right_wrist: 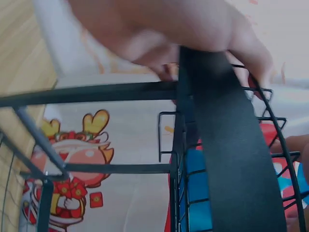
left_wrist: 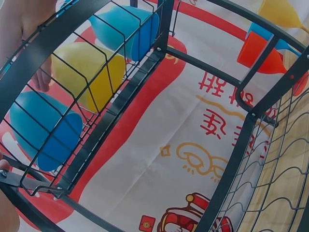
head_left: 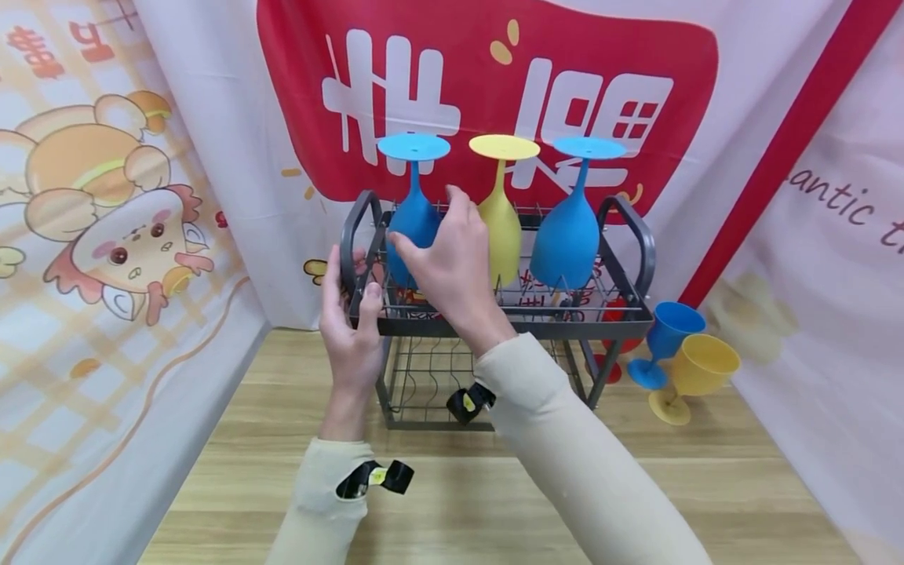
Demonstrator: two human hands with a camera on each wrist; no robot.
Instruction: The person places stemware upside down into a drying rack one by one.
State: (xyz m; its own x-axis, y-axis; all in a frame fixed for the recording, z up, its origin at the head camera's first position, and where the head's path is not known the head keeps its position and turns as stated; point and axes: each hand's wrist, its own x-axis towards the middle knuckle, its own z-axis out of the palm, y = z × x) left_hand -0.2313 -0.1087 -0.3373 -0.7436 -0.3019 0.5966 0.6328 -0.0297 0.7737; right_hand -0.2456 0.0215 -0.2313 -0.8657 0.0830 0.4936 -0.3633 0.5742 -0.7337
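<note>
Three plastic goblets stand upside down on the upper tier of a dark metal dish rack [head_left: 551, 320]: a blue goblet [head_left: 413, 213] at the left, a yellow goblet [head_left: 503, 235] between, another blue goblet [head_left: 567, 239] at the right. My left hand [head_left: 351, 333] grips the rack's left end by its handle, thumb over the front corner. At the left blue goblet is my right hand [head_left: 457, 263], thumb spread from the fingers, overlapping the bowl's front and right side. In the left wrist view, its fingertips [left_wrist: 43, 79] show between that blue goblet and the yellow one.
On the wooden floor right of the rack stand an upright blue goblet [head_left: 667, 337], a yellow goblet [head_left: 702, 365] and a red goblet [head_left: 613, 369], partly hidden by the rack's frame. Below is a wavy wire lower tier [head_left: 424, 384]. A printed cloth [head_left: 304, 102] hangs close behind.
</note>
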